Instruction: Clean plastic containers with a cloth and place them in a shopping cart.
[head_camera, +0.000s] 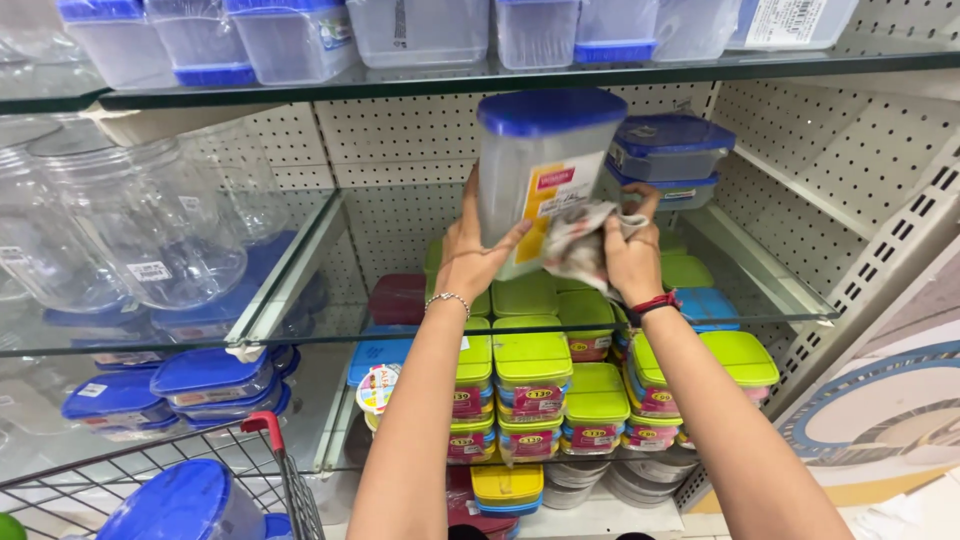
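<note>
- A glass shelf (560, 300) ran across the middle of a pegboard rack; two stacked blue-lidded boxes (668, 158) sat at its two o'clock corner.
- At nine o'clock, a neighbouring glass shelf (120, 335) carried clear round jars (150, 225).
- The top glass shelf (480, 76), at twelve o'clock, bore clear tubs (300, 40) (several with blue lids).
- At six o'clock, the lower shelf (600, 515) carried stacks of green-lidded boxes (533, 385).
</note>
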